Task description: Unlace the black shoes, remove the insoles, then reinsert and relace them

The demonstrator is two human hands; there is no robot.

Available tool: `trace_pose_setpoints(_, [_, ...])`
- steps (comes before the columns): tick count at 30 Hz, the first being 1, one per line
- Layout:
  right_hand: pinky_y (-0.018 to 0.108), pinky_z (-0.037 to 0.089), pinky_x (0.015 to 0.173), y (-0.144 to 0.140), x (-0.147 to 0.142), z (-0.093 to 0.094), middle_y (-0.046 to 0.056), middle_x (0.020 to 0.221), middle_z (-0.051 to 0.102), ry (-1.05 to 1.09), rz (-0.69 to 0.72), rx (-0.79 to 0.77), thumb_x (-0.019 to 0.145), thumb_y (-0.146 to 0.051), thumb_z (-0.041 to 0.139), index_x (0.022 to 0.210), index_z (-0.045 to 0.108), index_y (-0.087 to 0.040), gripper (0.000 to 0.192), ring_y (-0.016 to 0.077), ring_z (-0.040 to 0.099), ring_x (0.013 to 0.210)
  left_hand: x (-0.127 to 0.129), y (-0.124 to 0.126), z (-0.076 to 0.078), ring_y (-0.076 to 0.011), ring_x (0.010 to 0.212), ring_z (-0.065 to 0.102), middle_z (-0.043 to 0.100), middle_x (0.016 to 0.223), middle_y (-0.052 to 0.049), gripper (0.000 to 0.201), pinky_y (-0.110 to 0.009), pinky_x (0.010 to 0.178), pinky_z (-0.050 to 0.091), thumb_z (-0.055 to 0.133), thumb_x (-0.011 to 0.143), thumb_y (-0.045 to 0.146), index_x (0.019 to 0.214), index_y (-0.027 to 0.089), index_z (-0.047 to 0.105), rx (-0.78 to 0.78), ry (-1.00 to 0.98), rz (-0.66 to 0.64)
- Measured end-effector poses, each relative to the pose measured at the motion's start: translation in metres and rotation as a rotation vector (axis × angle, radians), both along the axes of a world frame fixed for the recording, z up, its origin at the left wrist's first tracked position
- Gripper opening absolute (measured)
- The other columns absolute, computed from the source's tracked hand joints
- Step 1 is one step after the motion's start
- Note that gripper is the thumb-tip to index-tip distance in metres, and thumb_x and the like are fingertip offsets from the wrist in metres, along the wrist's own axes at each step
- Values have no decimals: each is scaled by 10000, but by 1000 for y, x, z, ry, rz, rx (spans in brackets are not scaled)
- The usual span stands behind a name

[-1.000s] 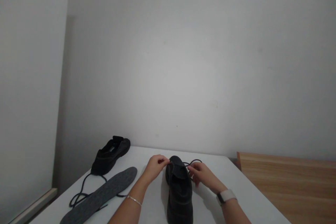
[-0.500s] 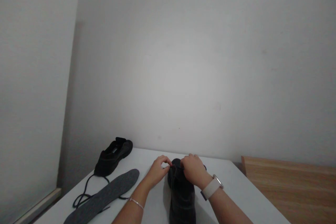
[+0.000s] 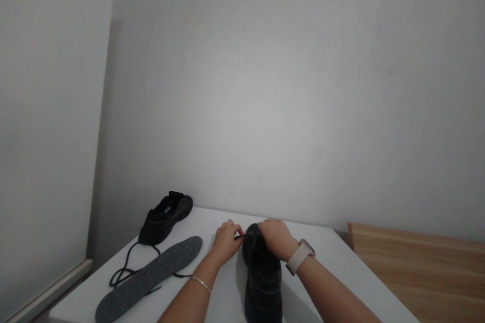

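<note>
Head view: right hand (image 3: 276, 236) grip clamped over black shoe (image 3: 263, 282) far end; left hand (image 3: 226, 240) grip pinching lace (image 3: 239, 236) just left of shoe; insole (image 3: 149, 277) further left.

You face a bare grey-white wall (image 3: 288, 86), dimly lit; a white table (image 3: 341, 267) stands against it, with what looks like a wooden surface (image 3: 420, 267) at your right.

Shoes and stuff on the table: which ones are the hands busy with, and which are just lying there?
Busy with: near black shoe, left hand pinching its lace, right hand on its far end.

Just lying there: other black shoe, grey insole, loose black lace, white table.
</note>
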State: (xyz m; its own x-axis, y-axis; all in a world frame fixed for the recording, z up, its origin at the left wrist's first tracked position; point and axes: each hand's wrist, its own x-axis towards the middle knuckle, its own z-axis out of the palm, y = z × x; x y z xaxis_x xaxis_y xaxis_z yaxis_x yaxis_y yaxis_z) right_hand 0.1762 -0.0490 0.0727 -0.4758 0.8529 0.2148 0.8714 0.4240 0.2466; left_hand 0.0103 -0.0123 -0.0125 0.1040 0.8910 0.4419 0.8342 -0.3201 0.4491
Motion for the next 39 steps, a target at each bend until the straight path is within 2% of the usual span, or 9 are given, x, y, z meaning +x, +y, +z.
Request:
trace_pose_setpoints(7, [288,463,717,6,3,-4,164,965,675,33,-9,-21,765,-28,473,946,640,-114,261,253,636,932,-1,7,-7,-172,711,560,648,736,-33,143,-243,612,325,587,748,288,785,192,687,-94,-108,-36])
trace_pose_setpoints(10, [295,476,710,4,4,-3,169,968,679,22,-11,-46,750,-36,500,958,645,-107,263,268,645,923,0,10,-10,-171,699,563,656,725,-36,140,-241,601,324,586,738,278,768,185,686,-93,-128,-49])
trace_pose_setpoints(18, [342,492,703,1,-6,-5,213,911,690,24,-71,-7,822,-17,411,902,684,-74,291,300,666,886,-1,13,-11,-186,735,586,679,751,-51,152,-248,630,359,576,730,269,746,165,686,-107,-170,-80])
trace_pose_setpoints(26, [287,461,717,11,3,-6,117,890,707,144,-70,39,804,-87,504,865,681,-175,207,238,660,871,-1,16,-15,-182,718,580,671,731,-49,129,-247,620,362,585,716,253,718,160,675,-107,-201,-71])
trace_pose_setpoints(31, [277,443,757,21,-5,-10,117,908,708,271,-36,-42,752,-72,549,856,707,-174,214,227,643,912,0,16,-14,-173,693,579,669,716,-39,129,-241,613,366,587,722,258,714,160,670,-123,-203,-72])
trace_pose_setpoints(34, [262,441,740,23,-11,-10,134,887,710,276,-22,-71,744,-41,523,825,723,-156,245,220,650,891,-1,15,-14,-182,745,587,674,769,-49,119,-244,650,377,605,717,262,716,164,674,-127,-205,-40])
trace_pose_setpoints(37, [257,437,736,24,-12,-11,134,866,713,301,-12,-78,737,-29,510,802,727,-152,257,212,651,874,-6,16,-17,-216,837,595,675,861,-82,93,-269,710,384,624,705,244,721,166,673,-133,-234,63])
trace_pose_setpoints(39, [247,433,743,26,-10,-11,115,861,717,321,-3,-78,736,-43,522,804,725,-160,245,201,649,869,-10,19,-20,-238,849,608,680,852,-94,76,-289,715,391,633,698,238,708,172,667,-152,-274,134])
